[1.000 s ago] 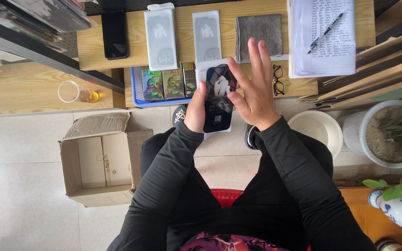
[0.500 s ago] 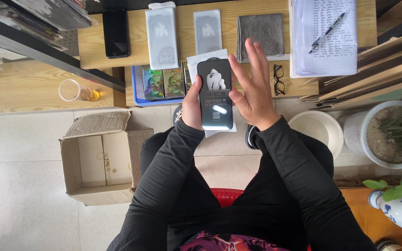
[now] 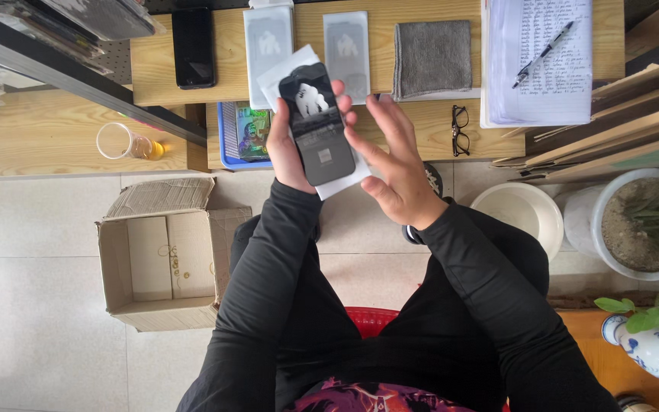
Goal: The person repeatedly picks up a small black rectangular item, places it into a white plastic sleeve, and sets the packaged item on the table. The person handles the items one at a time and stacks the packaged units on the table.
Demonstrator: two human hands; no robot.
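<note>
My left hand [image 3: 287, 149] grips a dark screen-protector sheet [image 3: 316, 122] with a white backing envelope behind it, held above the edge of a low wooden table [image 3: 421, 130]. My right hand [image 3: 390, 164] is beside the sheet on its right, fingers spread, fingertips touching or nearly touching its edge. On the table behind lie two more packaged protector sheets [image 3: 346, 49], a black phone [image 3: 192, 47] and a grey cloth [image 3: 431, 57].
Black glasses [image 3: 459, 130] and a notebook with a pen [image 3: 543, 61] lie at the right. A blue tray [image 3: 242, 137] sits under the table edge. An open cardboard box [image 3: 165, 255] stands on the floor left; a white bowl [image 3: 520, 214] and plant pot [image 3: 634, 225] right.
The dark sheet has turned from tilted to upright and risen toward the table. My right hand dropped lower and moved beside the sheet's right edge.
</note>
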